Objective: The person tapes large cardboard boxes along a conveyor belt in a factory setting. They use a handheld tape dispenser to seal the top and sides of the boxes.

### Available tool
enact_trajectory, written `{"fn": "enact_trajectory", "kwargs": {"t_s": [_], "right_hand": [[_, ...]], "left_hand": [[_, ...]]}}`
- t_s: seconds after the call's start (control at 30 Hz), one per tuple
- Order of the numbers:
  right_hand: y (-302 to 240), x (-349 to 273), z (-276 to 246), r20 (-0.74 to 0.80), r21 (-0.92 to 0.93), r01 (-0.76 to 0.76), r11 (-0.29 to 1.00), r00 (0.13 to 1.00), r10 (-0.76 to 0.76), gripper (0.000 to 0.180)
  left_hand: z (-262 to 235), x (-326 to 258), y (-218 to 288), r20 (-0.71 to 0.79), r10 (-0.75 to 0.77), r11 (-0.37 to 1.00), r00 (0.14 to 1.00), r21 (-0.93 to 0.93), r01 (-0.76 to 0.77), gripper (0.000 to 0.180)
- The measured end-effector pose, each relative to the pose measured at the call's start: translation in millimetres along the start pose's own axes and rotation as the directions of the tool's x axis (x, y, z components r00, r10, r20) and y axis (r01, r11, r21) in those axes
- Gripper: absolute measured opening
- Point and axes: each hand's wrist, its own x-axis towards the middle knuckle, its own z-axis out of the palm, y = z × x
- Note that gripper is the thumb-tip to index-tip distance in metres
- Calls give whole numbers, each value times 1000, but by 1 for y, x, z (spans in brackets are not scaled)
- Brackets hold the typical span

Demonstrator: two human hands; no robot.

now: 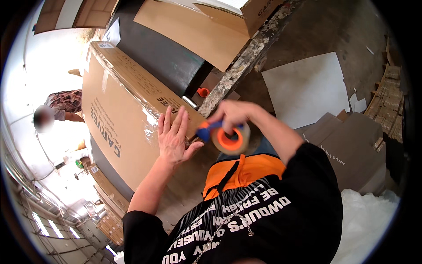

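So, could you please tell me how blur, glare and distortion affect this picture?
Head view: right hand and tape dispenser blurred, likely by motion, left hand sharper; head view: glare washes out the far left, and clear tape on the large box glints; head view: curved fisheye rim, black corners.

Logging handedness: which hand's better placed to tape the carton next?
Right hand, likely: it grips the tape dispenser near the carton; the left hand, fingers spread, holds no tool.

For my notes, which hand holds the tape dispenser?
The right hand holds the dispenser; the left hand, spread over the brown carton, has none.
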Motion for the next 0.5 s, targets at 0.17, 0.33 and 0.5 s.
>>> {"fn": "enact_trajectory", "kwargs": {"t_s": [0.17,0.33,0.5], "right_hand": [[-5,-10,79,-163,-370,2,929,984,-67,51],[-20,49,155,84,-798,165,579,983,-165,33],[11,0,126,-8,-525,87,847,994,-107,57]], "left_hand": [[-1,1,-4,38,43,999,998,-26,-42,50],[3,3,-5,18,34,997,999,-77,-32,32],[3,-4,-8,-32,48,995,998,-91,-50,25]]}}
